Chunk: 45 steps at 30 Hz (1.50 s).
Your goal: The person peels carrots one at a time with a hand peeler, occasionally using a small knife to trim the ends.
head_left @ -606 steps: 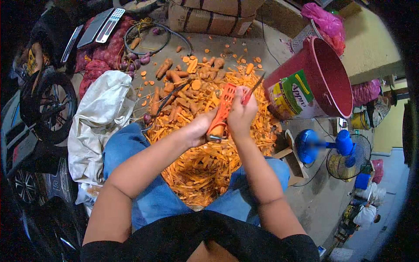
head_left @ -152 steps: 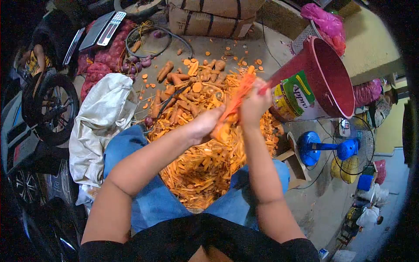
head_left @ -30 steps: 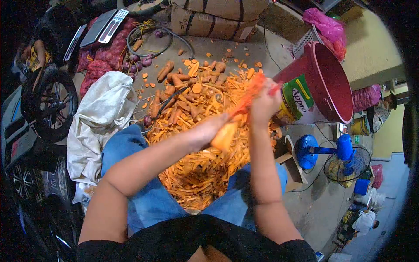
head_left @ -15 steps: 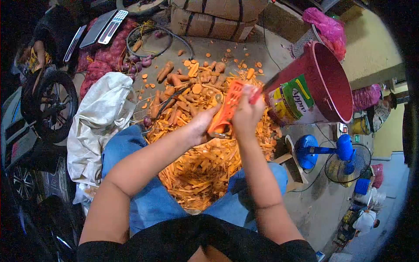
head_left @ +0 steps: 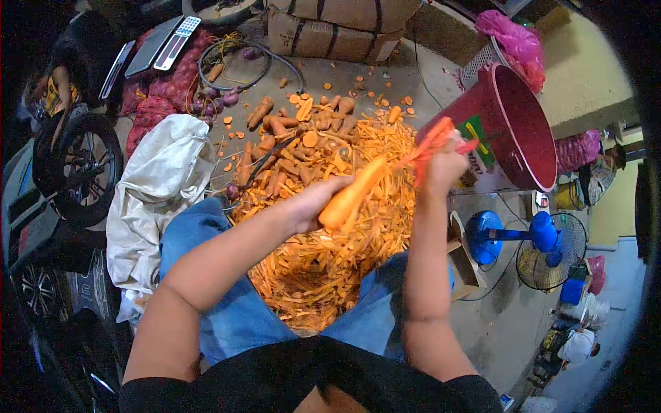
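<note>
Now the fingers of your left hand (head_left: 310,203) clasp the thick end of the carrot (head_left: 352,194), holding it above the heap of peelings (head_left: 323,268) between your knees, while your right hand (head_left: 444,171) grips the orange peeler (head_left: 432,141) just past its tip. Stroke long and light, away from the left fingers, turning the carrot after each pass.

I can't read the peeler (head_left: 432,141) on my feed: motion-blurred streak at right hand (head_left: 446,168), blade unclear. Butt end of carrot (head_left: 352,195) hidden inside left hand (head_left: 311,204). Label on red bucket (head_left: 520,117) mostly behind right hand. Cardboard boxes (head_left: 330,31) cut off by top edge.
</note>
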Each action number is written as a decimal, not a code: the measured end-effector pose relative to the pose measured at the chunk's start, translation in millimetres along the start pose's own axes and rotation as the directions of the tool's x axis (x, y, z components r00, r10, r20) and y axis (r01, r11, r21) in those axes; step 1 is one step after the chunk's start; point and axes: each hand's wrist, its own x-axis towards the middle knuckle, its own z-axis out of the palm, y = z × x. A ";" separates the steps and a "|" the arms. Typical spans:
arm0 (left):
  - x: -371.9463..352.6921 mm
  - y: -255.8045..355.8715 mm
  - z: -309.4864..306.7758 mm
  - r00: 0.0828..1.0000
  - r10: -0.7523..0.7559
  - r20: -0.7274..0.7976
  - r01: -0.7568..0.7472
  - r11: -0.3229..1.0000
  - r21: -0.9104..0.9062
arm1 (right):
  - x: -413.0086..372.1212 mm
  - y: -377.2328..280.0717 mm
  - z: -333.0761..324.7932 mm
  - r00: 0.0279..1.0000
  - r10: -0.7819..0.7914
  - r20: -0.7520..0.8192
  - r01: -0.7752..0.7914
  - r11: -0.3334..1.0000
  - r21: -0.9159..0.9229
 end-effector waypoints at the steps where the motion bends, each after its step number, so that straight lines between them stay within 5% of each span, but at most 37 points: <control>1: 0.4 5.4 -0.6 1.000 -0.003 -0.030 0.000 0.996 -0.091 | -16.0 -5.4 9.3 0.987 -0.115 0.109 0.115 0.993 0.000; 3: 13.5 1.3 -9.5 0.998 0.033 -0.049 -0.043 0.972 -0.230 | -56.5 -31.3 25.4 0.939 -0.274 0.208 0.254 0.960 0.120; 6: 13.3 2.8 3.5 0.976 0.207 -0.069 -0.216 0.962 -0.168 | -84.7 -40.7 23.9 0.902 -0.119 0.415 0.166 0.983 -0.080; 8: 4.1 5.0 9.2 0.986 0.158 -0.051 -0.166 0.963 -0.213 | -75.2 -33.5 26.1 0.923 -0.125 0.363 0.176 0.978 -0.110; 10: -1.7 5.0 11.3 0.998 0.043 -0.043 -0.037 0.992 0.118 | -35.7 -11.3 21.9 0.964 -0.215 0.155 0.222 0.975 -0.024; 11: -0.8 -6.4 11.9 0.997 0.069 0.035 -0.070 0.997 0.040 | -12.4 0.7 15.2 0.975 -0.211 0.075 0.211 0.977 0.009; 12: -2.8 -7.0 13.7 0.997 0.069 0.036 -0.070 0.997 0.039 | -1.7 -2.8 12.7 0.994 0.070 -0.079 -0.053 0.979 0.198; 13: -6.4 -5.9 15.5 0.996 0.051 0.067 -0.055 0.996 0.064 | 25.6 39.3 -4.6 0.979 0.144 -0.147 -0.157 0.984 -0.082; 14: -8.7 -5.1 16.0 0.995 0.032 0.099 -0.042 0.995 0.091 | 24.5 38.2 -5.7 0.978 0.145 -0.149 -0.159 0.984 -0.082; 16: 1.8 -3.1 4.3 0.994 0.022 0.103 -0.028 0.998 0.053 | 16.7 15.7 -4.3 1.000 0.021 -0.018 -0.020 0.997 0.080; 17: 5.0 0.0 1.1 1.000 0.019 -0.015 -0.020 0.999 -0.048 | 0.3 0.0 3.1 0.999 0.027 0.025 -0.030 0.993 0.115; 19: 15.0 0.4 -6.6 0.989 0.084 -0.120 -0.106 0.976 -0.191 | -31.1 -8.2 16.4 0.945 -0.252 0.207 0.240 0.967 0.083; 22: 7.3 7.6 8.6 0.978 0.155 -0.142 -0.190 0.938 -0.289 | -75.0 -37.9 23.7 0.928 -0.158 0.337 0.136 0.987 0.088; 24: 2.7 7.2 13.5 0.966 0.185 -0.179 -0.219 0.955 -0.198 | -80.0 -37.2 23.8 0.887 -0.017 0.462 0.124 0.972 -0.202; 25: 10.1 -0.2 5.4 0.982 0.160 -0.105 -0.175 0.971 -0.160 | -73.8 -33.5 24.0 0.913 -0.033 0.407 0.092 0.987 -0.128; 27: 7.7 -2.5 2.6 0.998 0.059 -0.014 -0.060 0.998 -0.013 | -50.2 -30.1 26.7 0.945 -0.268 0.186 0.268 0.963 0.026; 29: -12.2 2.8 18.0 0.995 0.079 0.058 -0.083 0.994 0.071 | -1.7 13.7 8.8 0.978 -0.204 0.046 0.200 0.976 0.083; 30: -17.7 3.9 20.9 0.988 0.091 0.127 -0.110 0.982 0.154 | 3.2 -4.3 7.0 0.994 0.055 -0.091 -0.040 0.986 0.162; 32: -13.0 -3.0 7.9 0.963 0.147 0.228 -0.210 0.936 0.282 | 24.8 17.7 -10.0 0.993 0.009 -0.118 -0.011 1.000 -0.018; 34: -16.0 1.9 6.6 0.956 0.260 0.136 -0.293 0.870 0.398 | 24.6 2.2 -13.4 0.997 0.054 -0.052 -0.055 0.998 -0.016; 35: -9.1 -1.1 -0.1 0.943 0.315 0.105 -0.330 0.852 0.406 | 17.0 -4.0 -10.9 0.992 -0.119 0.037 0.123 0.987 -0.104; 36: -8.6 4.2 -4.2 0.943 0.317 0.103 -0.331 0.853 0.404 | 11.2 -4.1 -8.0 0.992 -0.119 0.040 0.123 0.987 -0.103; 37: -8.2 11.7 -9.3 0.949 0.307 0.071 -0.298 0.802 0.518 | 6.7 -3.3 -5.5 0.967 -0.074 0.246 0.108 0.986 -0.127; 38: -7.6 18.3 -13.8 0.953 0.300 0.039 -0.258 0.738 0.624 | 0.8 -3.8 -2.6 0.899 -0.023 0.438 0.100 0.983 -0.154; 40: -2.0 23.5 -22.9 0.909 0.417 0.014 -0.330 0.698 0.635 | -23.8 -32.5 3.8 0.715 0.334 0.615 -0.220 0.941 -0.255; 42: -1.6 30.7 -30.0 0.682 0.732 -0.012 -0.316 0.309 0.897 | -34.1 -17.2 6.0 0.562 0.253 0.787 -0.028 0.957 -0.287; 45: -8.3 42.9 -31.4 0.694 0.719 -0.045 -0.177 0.231 0.957 | -56.4 -7.3 12.7 0.451 0.375 0.810 -0.063 0.918 -0.391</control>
